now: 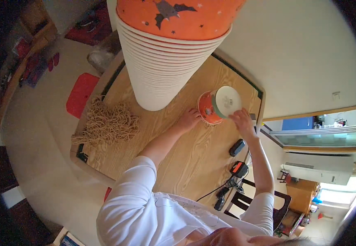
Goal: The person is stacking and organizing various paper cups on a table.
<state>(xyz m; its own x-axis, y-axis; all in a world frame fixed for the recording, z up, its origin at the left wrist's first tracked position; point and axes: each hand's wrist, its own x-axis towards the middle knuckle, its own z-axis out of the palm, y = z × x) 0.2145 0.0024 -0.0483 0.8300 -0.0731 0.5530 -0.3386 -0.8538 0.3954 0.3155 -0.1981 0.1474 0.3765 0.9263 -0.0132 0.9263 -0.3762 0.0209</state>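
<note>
An orange paper cup with dark printed figures and a green band sits bottom-up on the wooden table, its white base facing up and to the right. My left hand has its fingers curled against the rim at the cup's left side. With the fingers of my right hand I grip the edge of the base. A tall stack of nested paper cups towers beyond my hands. The outermost cup, at the stack's upper end, is orange with a bat print. Its inside is hidden.
Tangled tan cord lies at the table's left. Along the right edge are a black device, a black-and-orange box and dark cables. A dark chair stands beside the table. A red stool is off the left side.
</note>
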